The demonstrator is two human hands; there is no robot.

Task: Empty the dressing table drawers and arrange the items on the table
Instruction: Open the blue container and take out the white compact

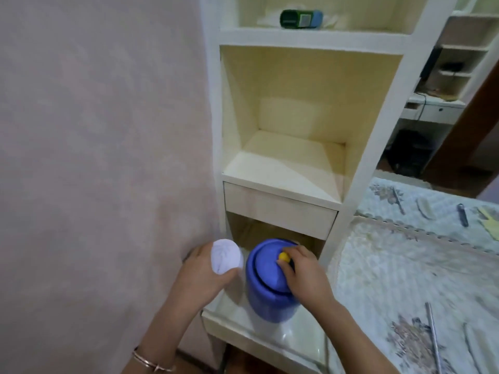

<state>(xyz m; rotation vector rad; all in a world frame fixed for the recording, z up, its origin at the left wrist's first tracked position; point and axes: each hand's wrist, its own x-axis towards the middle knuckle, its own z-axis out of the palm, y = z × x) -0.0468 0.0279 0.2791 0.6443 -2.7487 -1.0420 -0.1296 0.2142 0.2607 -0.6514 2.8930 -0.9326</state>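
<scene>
Inside open drawer (pixel 259 333): blue jar (pixel 270 290), lidded, upright.

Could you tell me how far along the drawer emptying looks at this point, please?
Done: several small items already lie on the patterned tabletop. In hand: the left hand holds a white round object, and the right hand grips the blue jar standing in the open lower drawer. Left: placing both; the upper drawer is closed.
</scene>
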